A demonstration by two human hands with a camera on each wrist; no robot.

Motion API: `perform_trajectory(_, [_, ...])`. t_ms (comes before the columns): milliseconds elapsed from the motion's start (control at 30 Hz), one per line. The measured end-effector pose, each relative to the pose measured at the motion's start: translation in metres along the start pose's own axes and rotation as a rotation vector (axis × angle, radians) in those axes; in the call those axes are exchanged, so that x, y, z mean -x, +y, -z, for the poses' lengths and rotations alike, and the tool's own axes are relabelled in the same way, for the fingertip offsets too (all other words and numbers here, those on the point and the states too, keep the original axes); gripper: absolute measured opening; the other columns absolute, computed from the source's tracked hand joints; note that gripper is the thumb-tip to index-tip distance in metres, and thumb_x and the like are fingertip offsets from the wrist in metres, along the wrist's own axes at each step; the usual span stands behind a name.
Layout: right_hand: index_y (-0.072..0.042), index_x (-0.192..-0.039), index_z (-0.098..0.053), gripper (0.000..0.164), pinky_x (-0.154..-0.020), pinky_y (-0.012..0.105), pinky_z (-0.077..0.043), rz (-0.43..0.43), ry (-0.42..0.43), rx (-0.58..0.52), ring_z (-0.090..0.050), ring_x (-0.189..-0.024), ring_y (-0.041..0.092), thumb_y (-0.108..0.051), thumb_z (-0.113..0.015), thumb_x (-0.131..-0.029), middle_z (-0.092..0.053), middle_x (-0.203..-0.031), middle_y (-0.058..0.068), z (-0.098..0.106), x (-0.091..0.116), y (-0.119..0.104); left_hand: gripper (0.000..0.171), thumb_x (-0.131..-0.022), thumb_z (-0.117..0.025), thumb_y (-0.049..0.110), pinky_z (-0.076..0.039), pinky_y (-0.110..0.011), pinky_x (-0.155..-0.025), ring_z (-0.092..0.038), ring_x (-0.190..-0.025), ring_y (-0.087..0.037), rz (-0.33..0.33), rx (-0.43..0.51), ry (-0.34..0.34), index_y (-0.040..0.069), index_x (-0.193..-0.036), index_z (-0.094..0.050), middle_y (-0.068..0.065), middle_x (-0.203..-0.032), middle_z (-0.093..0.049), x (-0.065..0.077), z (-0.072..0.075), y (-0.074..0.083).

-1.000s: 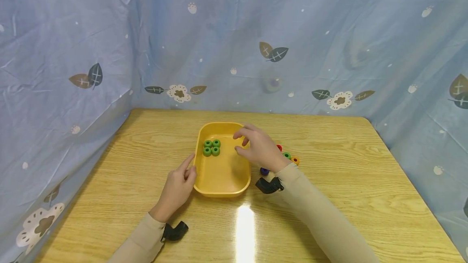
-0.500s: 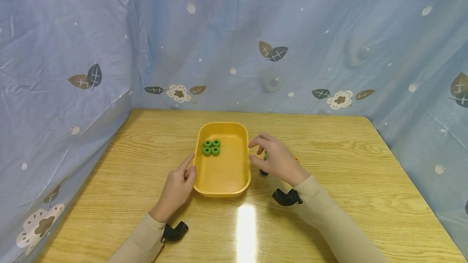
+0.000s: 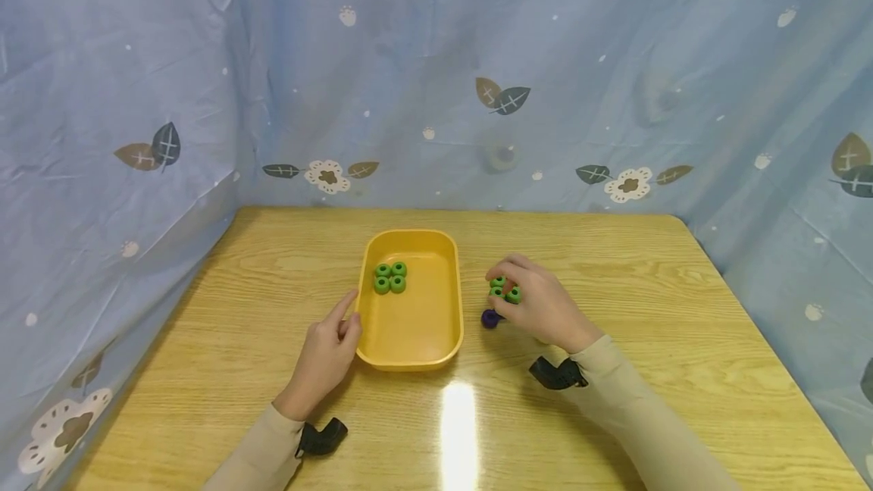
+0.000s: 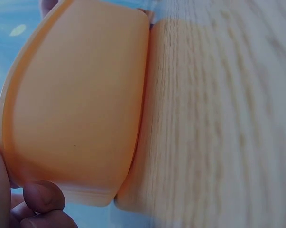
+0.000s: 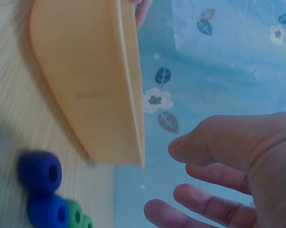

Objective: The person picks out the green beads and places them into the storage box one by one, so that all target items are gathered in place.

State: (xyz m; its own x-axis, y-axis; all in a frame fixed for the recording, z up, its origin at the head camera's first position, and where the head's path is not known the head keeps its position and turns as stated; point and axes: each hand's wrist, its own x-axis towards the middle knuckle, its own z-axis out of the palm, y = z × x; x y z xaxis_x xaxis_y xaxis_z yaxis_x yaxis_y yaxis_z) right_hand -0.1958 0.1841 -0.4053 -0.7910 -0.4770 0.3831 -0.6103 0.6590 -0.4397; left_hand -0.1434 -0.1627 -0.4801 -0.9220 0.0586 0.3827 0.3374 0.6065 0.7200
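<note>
A yellow tray (image 3: 416, 328) sits mid-table, with several green beads (image 3: 390, 279) grouped toward its back left. My left hand (image 3: 323, 354) touches the tray's left side, index finger at the rim. In the left wrist view its fingertips (image 4: 42, 197) meet the tray wall (image 4: 76, 99). My right hand (image 3: 542, 309) hovers over the loose beads right of the tray, thumb and fingers curved and apart, nothing between them. Green beads (image 3: 514, 295) show between and beside its fingers, a dark blue bead (image 3: 489, 318) just in front. The hand hides other beads.
Two blue beads (image 5: 45, 209) lie touching beside green ones in the right wrist view, near the tray's outer wall (image 5: 81, 71). A patterned blue curtain (image 3: 409, 82) encloses the wooden table (image 3: 614, 271) at the back and sides.
My right hand has moved right, from over the tray to above the loose beads. My left hand stays at the tray's left side. The head view has shifted slightly.
</note>
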Motion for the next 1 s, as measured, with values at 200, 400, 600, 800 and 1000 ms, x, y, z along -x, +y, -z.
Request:
perform_trajectory(200, [-0.009, -0.114, -0.073, 0.026, -0.074, 0.039, -0.057, -0.04, -0.012, 0.005, -0.067, -0.086, 0.021, -0.01, -0.081, -0.089, -0.068, -0.111, 0.003, 0.01, 0.006, 0.013, 0.045, -0.105, -0.055, 0.006, -0.023, -0.018, -0.046, -0.018, -0.047, 0.005, 0.006, 0.007, -0.002, -0.004, -0.149, -0.053, 0.015, -0.052, -0.028, -0.001, -0.001, 0.0])
perform_trajectory(400, [-0.01, -0.116, -0.073, 0.028, -0.068, 0.033, -0.053, -0.089, -0.01, 0.01, -0.067, -0.087, 0.022, -0.007, -0.08, -0.089, -0.069, -0.113, 0.005, 0.021, 0.015, 0.028, 0.045, -0.105, -0.054, 0.007, -0.023, -0.018, -0.046, -0.017, -0.047, 0.006, -0.009, 0.003, -0.004, -0.005, -0.149, -0.053, 0.015, -0.052, -0.028, -0.002, 0.0, 0.001])
perform_trajectory(600, [-0.008, -0.118, -0.073, 0.029, -0.069, 0.033, -0.052, -0.123, -0.005, 0.04, -0.068, -0.088, 0.023, -0.007, -0.08, -0.089, -0.068, -0.116, 0.009, 0.027, 0.023, 0.039, 0.045, -0.105, -0.054, 0.006, -0.023, -0.018, -0.045, -0.018, -0.047, 0.006, -0.017, 0.0, 0.0, -0.005, -0.148, -0.053, 0.015, -0.053, -0.029, -0.003, 0.0, 0.001])
perform_trajectory(800, [-0.006, -0.117, -0.073, 0.029, -0.072, 0.037, -0.056, -0.126, -0.006, 0.046, -0.07, -0.092, 0.027, -0.007, -0.081, -0.089, -0.069, -0.115, 0.01, 0.025, 0.025, 0.046, 0.045, -0.106, -0.054, 0.007, -0.023, -0.018, -0.044, -0.019, -0.046, 0.006, -0.011, -0.008, -0.001, -0.003, -0.149, -0.053, 0.015, -0.052, -0.029, -0.002, 0.0, -0.001])
perform_trajectory(1000, [-0.002, -0.116, -0.073, 0.03, -0.076, 0.044, -0.058, -0.127, 0.005, 0.055, -0.07, -0.096, 0.031, -0.006, -0.081, -0.088, -0.068, -0.115, 0.012, 0.015, 0.025, 0.056, 0.045, -0.106, -0.054, 0.008, -0.024, -0.019, -0.043, -0.018, -0.045, 0.006, 0.002, 0.0, -0.007, -0.002, -0.151, -0.052, 0.015, -0.051, -0.028, 0.001, -0.001, -0.001])
